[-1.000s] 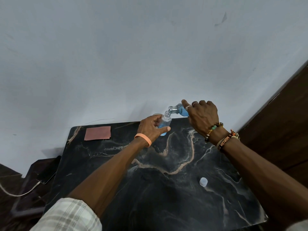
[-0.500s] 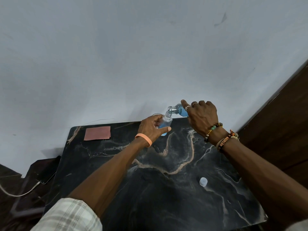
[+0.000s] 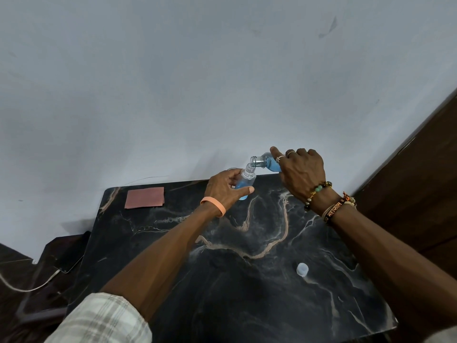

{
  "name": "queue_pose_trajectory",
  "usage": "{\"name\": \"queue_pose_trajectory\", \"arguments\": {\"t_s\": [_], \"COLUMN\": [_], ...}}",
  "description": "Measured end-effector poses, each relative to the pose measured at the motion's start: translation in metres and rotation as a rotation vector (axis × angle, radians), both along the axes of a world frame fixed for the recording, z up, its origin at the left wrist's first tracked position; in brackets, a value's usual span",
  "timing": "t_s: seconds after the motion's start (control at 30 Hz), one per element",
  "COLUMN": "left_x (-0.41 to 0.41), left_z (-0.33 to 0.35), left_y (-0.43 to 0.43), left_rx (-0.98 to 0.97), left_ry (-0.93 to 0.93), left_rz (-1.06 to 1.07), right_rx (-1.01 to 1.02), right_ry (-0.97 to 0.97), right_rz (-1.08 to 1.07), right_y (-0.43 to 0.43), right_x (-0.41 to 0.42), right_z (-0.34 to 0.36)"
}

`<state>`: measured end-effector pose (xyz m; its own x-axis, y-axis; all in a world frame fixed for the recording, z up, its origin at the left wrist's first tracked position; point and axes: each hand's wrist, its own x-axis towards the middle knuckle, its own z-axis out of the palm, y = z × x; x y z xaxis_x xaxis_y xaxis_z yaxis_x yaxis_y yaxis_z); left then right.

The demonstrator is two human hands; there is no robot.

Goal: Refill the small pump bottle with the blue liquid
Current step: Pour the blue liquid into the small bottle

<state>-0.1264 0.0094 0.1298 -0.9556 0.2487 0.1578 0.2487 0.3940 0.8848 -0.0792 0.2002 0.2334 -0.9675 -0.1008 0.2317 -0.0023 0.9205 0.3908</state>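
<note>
With left hand [image 3: 222, 188] curled round small clear plastic bottle [image 3: 245, 183], steadying its open neck. With right hand [image 3: 303, 173] gripping tilted blue-filled clear bottle [image 3: 270, 165], pouring from just above.

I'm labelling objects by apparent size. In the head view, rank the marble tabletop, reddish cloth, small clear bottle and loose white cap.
1. marble tabletop
2. reddish cloth
3. small clear bottle, partly covered by the left hand; close to the cloth
4. loose white cap, smallest, though nearer
</note>
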Motion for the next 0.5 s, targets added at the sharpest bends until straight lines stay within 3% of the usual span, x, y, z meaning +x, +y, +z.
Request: {"name": "queue_pose_trajectory", "arguments": {"t_s": [0.5], "left_x": [0.0045], "left_z": [0.0034], "left_y": [-0.0017], "left_rx": [0.002], "left_ry": [0.006], "left_rz": [0.0], "right_rx": [-0.014], "right_ry": [0.009], "right_rz": [0.017], "right_y": [-0.0012], "right_x": [0.0037], "right_z": [0.0023]}}
